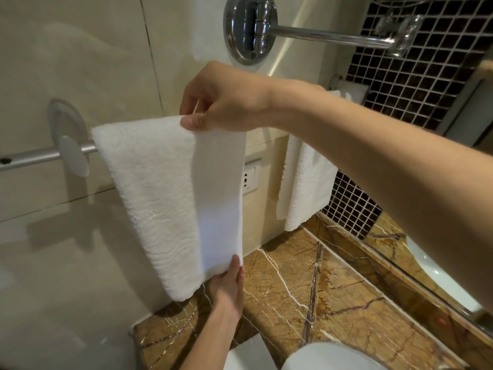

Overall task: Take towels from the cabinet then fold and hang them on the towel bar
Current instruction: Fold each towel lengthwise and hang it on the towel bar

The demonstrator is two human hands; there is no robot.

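A white folded towel (160, 198) hangs over the silver towel bar (40, 156) on the beige wall. My right hand (226, 100) pinches the towel's top right edge between thumb and fingers. Lower down, my left hand (229, 284) holds the bottom right corner, with fingers behind the cloth and the thumb at its edge. A second white towel (304, 182) hangs further right along the same wall, partly hidden by my right forearm.
A chrome wall fitting with a long arm (266, 30) juts out above the towels. A wall socket (249, 177) sits between both towels. Brown marble counter (320, 289) runs below, with a white basin rim (440, 276) at right and dark mosaic tiles (413, 76) behind.
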